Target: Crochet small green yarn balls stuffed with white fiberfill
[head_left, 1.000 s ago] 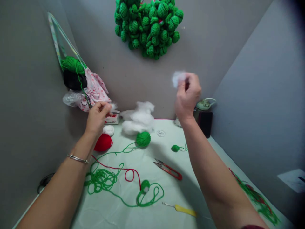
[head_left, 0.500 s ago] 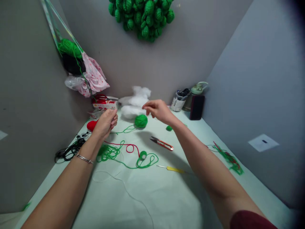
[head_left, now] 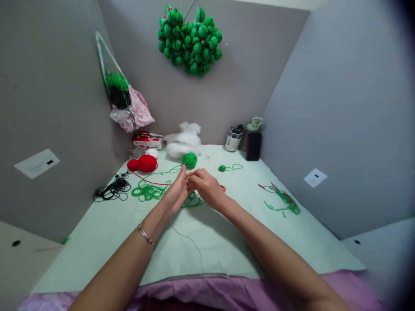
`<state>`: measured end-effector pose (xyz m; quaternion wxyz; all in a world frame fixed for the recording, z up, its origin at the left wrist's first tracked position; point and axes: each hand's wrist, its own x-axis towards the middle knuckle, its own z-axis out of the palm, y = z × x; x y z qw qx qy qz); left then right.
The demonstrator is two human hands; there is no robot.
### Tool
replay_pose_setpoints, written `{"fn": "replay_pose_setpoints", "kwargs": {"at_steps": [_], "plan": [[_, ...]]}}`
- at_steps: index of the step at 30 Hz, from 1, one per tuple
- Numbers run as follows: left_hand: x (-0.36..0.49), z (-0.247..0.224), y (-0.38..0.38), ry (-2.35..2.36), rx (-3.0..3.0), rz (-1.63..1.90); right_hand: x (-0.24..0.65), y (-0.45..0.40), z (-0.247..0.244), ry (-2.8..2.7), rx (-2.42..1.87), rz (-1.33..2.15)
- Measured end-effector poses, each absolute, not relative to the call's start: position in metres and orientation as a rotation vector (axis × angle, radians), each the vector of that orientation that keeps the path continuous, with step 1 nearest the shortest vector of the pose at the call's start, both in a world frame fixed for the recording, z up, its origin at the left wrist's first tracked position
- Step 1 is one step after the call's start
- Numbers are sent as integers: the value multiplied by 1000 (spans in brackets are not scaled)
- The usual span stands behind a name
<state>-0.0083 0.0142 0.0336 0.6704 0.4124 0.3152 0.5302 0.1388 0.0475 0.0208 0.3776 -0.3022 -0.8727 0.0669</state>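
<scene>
Over the middle of the pale table, my left hand (head_left: 177,192) and my right hand (head_left: 206,186) meet at the fingertips. Both have their fingers drawn together; anything between them is too small or hidden to name. Just behind them sits a green yarn ball (head_left: 189,160). Loose green yarn (head_left: 149,191) lies left of my left hand, with red yarn (head_left: 142,163) behind it. A thin white thread (head_left: 191,239) runs toward the front edge. Only an orange end of the snips (head_left: 223,188) shows beside my right hand.
White stuffing (head_left: 184,140) is heaped at the back. A pen cup (head_left: 233,139), a bottle (head_left: 253,125) and a phone (head_left: 253,146) stand back right. Black cord (head_left: 113,189) lies left, yarn scraps (head_left: 287,201) right. Green knitted pieces (head_left: 191,41) hang on the wall.
My hands have come together from apart, my left moving right and my right moving down. The view has shifted, showing the table's front edge, and my hands now cover most of the snips.
</scene>
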Motion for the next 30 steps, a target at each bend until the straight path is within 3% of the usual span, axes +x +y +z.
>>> {"fn": "replay_pose_setpoints", "kwargs": {"at_steps": [5, 14, 20, 30], "plan": [[-7, 20, 2, 792, 1078, 1093, 162, 40, 10, -2112, -903, 291], [-32, 8, 16, 1255, 1545, 1151, 183, 41, 14, -1733, -1017, 815], [-30, 1, 11, 1311, 1788, 1047, 176, 34, 19, -1532, -972, 1138], [-14, -3, 10, 1157, 1489, 1208, 168, 29, 17, -1576, -972, 1067]]}}
